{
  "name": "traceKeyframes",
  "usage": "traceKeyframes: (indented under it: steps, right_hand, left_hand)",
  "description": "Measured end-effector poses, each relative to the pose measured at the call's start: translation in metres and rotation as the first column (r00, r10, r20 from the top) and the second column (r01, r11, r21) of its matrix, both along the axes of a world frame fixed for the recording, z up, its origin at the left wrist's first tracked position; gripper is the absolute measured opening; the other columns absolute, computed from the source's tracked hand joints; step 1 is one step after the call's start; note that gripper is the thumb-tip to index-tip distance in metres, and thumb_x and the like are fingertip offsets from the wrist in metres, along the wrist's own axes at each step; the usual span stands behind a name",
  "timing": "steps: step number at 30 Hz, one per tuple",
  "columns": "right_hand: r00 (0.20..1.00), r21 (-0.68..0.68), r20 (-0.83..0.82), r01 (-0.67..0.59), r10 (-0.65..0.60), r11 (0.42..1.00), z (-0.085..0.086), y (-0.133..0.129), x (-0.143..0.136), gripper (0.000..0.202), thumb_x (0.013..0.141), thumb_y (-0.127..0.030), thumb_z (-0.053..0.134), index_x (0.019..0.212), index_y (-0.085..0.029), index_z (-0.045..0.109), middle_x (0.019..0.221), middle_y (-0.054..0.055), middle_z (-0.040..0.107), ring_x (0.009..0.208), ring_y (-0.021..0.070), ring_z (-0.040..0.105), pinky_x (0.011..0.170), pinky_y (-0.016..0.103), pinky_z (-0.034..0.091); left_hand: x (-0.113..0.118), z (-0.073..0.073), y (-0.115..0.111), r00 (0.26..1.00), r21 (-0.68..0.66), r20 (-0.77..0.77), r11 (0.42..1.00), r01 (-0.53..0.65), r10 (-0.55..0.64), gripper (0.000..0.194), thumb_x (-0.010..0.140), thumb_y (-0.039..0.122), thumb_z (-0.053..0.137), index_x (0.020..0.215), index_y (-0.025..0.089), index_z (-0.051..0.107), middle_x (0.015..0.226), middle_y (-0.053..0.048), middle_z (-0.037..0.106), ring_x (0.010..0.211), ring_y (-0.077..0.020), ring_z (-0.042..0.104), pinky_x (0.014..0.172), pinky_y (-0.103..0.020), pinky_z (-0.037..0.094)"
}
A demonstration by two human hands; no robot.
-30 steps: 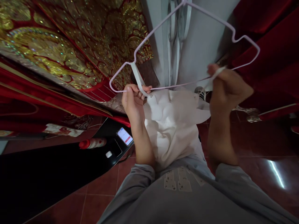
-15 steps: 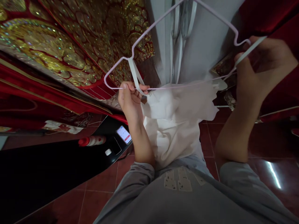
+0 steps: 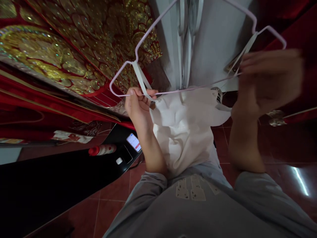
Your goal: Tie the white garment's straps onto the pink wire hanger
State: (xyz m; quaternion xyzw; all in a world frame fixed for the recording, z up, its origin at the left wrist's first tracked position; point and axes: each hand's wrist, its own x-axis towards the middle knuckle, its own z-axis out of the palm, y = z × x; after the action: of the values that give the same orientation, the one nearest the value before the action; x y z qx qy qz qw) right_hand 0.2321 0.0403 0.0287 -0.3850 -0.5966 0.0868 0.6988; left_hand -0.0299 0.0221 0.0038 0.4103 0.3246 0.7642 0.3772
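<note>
A pale pink hanger (image 3: 150,30) spans the upper middle, and a white garment (image 3: 184,129) with thin straps hangs below its bottom bar. My left hand (image 3: 139,107) is closed around the left part of that bar. The left strap (image 3: 140,74) loops over the hanger's left notch and runs down past my fingers. On the other side, the right strap (image 3: 248,48) sits in the right notch. My right hand (image 3: 271,84) is beside the hanger's right end, smeared by motion. Its fingers are too blurred to show whether they touch anything.
Red and gold sequinned garments (image 3: 81,43) hang at the left, with red cloth (image 3: 299,36) at the right. A black table (image 3: 61,178) bears a red-capped bottle (image 3: 102,149), a lit phone (image 3: 133,142), a dark phone (image 3: 126,154) and a small white case (image 3: 119,161).
The right strap has gone from my right hand's fingers into the hanger's right notch. My right hand has moved down and slightly inward. My left hand keeps its hold.
</note>
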Motion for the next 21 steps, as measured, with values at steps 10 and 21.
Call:
traceKeyframes:
  steps: [10,21]
  right_hand:
    - [0.860,-0.067,0.508,-0.023,0.055,0.997,-0.028,-0.014,-0.024,0.021,0.101,-0.033,0.059,0.114,-0.035,0.076,0.108,0.000,0.080,0.100,0.0231,0.073,0.099,0.050,0.054]
    - [0.877,0.001,0.477,-0.056,0.048,0.998,-0.028,-0.013,-0.030,0.021,0.100,-0.032,0.060,0.113,-0.035,0.077,0.100,-0.002,0.080,0.091,0.0214,0.073,0.091,0.048,0.054]
  left_hand:
    - [0.011,-0.008,-0.020,0.990,-0.023,-0.141,1.000,-0.006,0.002,0.028,0.110,0.049,0.058,0.120,0.024,0.066,0.111,-0.007,0.079,0.107,-0.0220,0.075,0.102,-0.037,0.054]
    - [-0.023,0.037,-0.054,0.933,-0.162,-0.342,0.985,0.058,-0.111,0.035,0.103,0.056,0.067,0.105,0.025,0.083,0.095,-0.010,0.074,0.084,-0.0237,0.064,0.074,-0.035,0.052]
